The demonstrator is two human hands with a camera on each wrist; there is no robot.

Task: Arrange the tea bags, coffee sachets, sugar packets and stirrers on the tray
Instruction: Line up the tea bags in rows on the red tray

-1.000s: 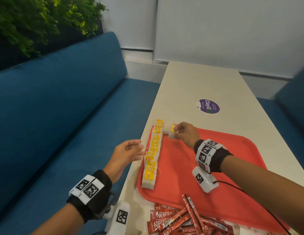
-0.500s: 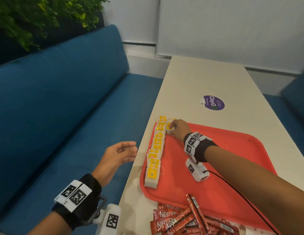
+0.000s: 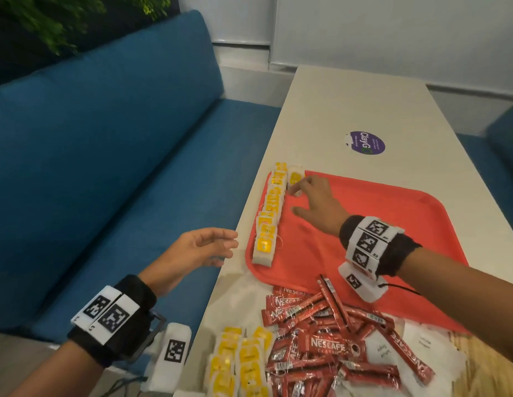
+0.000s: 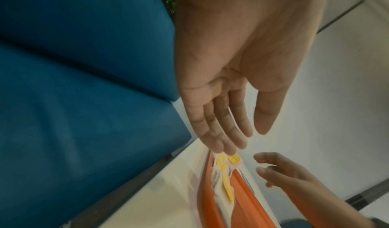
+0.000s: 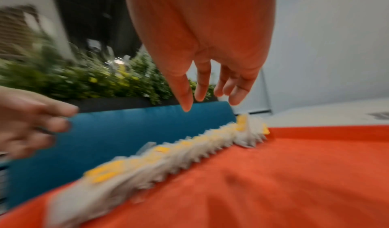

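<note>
A row of white tea bags with yellow tags [image 3: 271, 213] [image 5: 168, 155] lies along the left edge of the red tray [image 3: 392, 219] [image 5: 273, 181]. One more tea bag [image 3: 294, 176] lies beside the row's far end. My right hand [image 3: 307, 196] [image 5: 208, 90] hovers just over the tray near that bag, fingers spread and holding nothing. My left hand [image 3: 209, 245] [image 4: 231, 128] hangs open off the table's left edge, beside the row. Loose tea bags [image 3: 238, 365], red coffee sachets [image 3: 329, 345] and white sugar packets [image 3: 421, 345] lie on the table's near end.
The white table [image 3: 335, 110] runs away from me, with a purple sticker [image 3: 365, 143] beyond the tray. A blue bench [image 3: 106, 138] stands along the left and green plants [image 5: 94, 82] behind it. Wooden stirrers [image 3: 495, 365] show at the lower right.
My right hand has let go of the tea bag at the row's far end and drawn back slightly with its fingers spread. The view has tilted down, so the loose piles show.
</note>
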